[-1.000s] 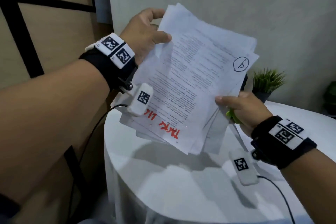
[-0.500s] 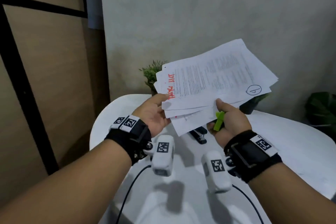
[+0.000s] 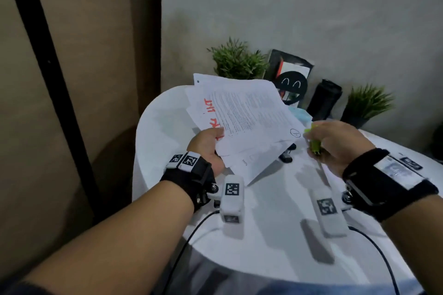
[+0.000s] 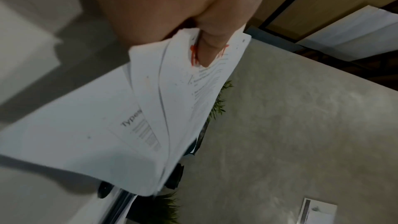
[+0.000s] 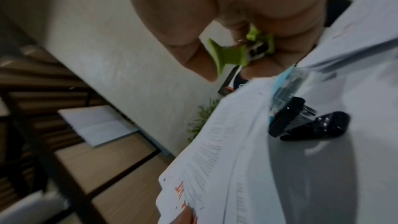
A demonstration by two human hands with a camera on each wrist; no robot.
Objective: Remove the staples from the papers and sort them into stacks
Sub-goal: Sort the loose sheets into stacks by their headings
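My left hand [image 3: 208, 145] grips a fanned bundle of printed papers [image 3: 244, 117] by its near left edge, thumb on top over red handwriting. The bundle hangs low over the round white table [image 3: 165, 127]. The left wrist view shows the thumb [image 4: 210, 47] pressed on the papers [image 4: 163, 108]. My right hand [image 3: 335, 143] is just right of the bundle, apart from it, with fingers curled round a lime green staple remover [image 3: 314, 143]. In the right wrist view, the staple remover [image 5: 234, 54] sits in the fingers above the papers [image 5: 237, 159].
A black stapler [image 3: 286, 154] lies on the table under the papers' right corner, also seen as the stapler [image 5: 308, 120]. At the back stand two small green plants [image 3: 237, 60] [image 3: 366, 103], a dark picture card [image 3: 291, 76] and a black cylinder [image 3: 323, 99]. A wall lies behind.
The bundle has come down from chest height to just over the table. My right hand has let go of its edge and moved right, keeping the staple remover. The view tilted down.
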